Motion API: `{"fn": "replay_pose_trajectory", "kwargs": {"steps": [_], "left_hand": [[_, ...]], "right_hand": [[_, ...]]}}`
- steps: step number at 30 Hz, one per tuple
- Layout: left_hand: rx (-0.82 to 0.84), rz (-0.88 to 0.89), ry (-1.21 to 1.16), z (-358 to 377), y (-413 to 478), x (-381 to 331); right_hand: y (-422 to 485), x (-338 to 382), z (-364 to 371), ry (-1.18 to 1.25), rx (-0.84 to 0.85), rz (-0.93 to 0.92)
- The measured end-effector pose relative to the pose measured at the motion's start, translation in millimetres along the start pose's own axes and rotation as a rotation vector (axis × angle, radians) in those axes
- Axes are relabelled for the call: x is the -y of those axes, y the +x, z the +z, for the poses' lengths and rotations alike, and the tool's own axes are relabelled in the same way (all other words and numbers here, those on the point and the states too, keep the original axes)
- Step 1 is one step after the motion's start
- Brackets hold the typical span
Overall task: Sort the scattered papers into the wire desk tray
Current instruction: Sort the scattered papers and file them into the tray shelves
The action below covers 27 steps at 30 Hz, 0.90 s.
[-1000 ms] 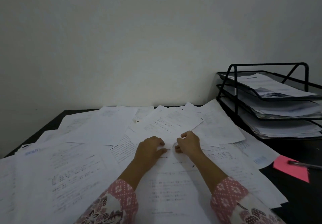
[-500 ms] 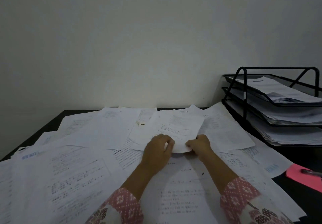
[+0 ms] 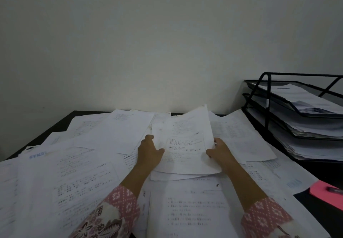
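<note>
Papers (image 3: pixel 304 96) in all 3 wire desk tray (image 3: pixel 267 108) tiers, both hands' fingers (image 3: pixel 217 141) around another sheet (image 3: pixel 185 145).

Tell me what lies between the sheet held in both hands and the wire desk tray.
In the head view, loose sheets flat on the desk fill the stretch between the held sheet and the wire desk tray.

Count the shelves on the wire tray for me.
3, stacked at the desk's right edge: top shelf, middle shelf, bottom shelf. All already hold papers; the tray's right part runs out of frame.
</note>
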<state>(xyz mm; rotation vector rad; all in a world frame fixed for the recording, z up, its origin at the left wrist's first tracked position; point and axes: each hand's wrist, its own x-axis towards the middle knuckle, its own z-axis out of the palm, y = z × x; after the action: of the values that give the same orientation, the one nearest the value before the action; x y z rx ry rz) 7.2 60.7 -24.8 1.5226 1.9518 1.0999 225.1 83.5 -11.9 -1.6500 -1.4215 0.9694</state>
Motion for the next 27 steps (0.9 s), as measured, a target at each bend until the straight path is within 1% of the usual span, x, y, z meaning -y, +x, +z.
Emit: {"fn": "replay_pose_trajectory", "kwargs": {"steps": [3,6,10,12,14,16,18,21,23,25,27], "left_hand": [[0.023,-0.09,-0.192,-6.1,-1.7,-2.3],[0.061,-0.138,-0.236,-5.6,-1.1,-3.7],[0.108,-0.139,-0.307,-5.1,-1.2,-6.8],[0.15,-0.135,-0.371,-6.8,-0.9,-5.6],[0.203,-0.146,-0.451,-6.5,2.2,-0.5],[0.218,-0.165,-0.504,-5.7,3.9,2.5],[0.215,-0.175,-0.508,-4.3,3.6,4.0],[0.204,-0.151,-0.439,-3.1,2.8,6.0],[0.227,-0.116,-0.38,-6.1,2.4,8.1],[0.245,-0.085,-0.34,-11.4,3.7,10.3],[0.244,-0.072,-0.348,-18.2,5.4,10.7]], "right_hand": [[3.7,-2.8,-3.3,0.023,0.015,-0.032],[5.3,-5.9,-2.9,0.05,-0.049,-0.054],[3.0,-13.4,-3.2,0.017,-0.091,-0.121],[1.0,-15.3,-7.2,0.022,-0.073,-0.163],[-0.1,-15.1,-12.1,0.056,-0.022,-0.204],[-1.8,-13.5,-15.3,0.075,0.034,-0.243],[-3.9,-11.7,-16.0,0.063,0.092,-0.281],[-6.0,-9.5,-13.0,0.031,0.151,-0.335],[-7.6,-7.2,-7.1,-0.023,0.138,-0.331],[-8.8,-6.4,0.3,-0.075,0.089,-0.29],[-10.4,-5.1,5.9,-0.058,0.073,-0.237]]}}
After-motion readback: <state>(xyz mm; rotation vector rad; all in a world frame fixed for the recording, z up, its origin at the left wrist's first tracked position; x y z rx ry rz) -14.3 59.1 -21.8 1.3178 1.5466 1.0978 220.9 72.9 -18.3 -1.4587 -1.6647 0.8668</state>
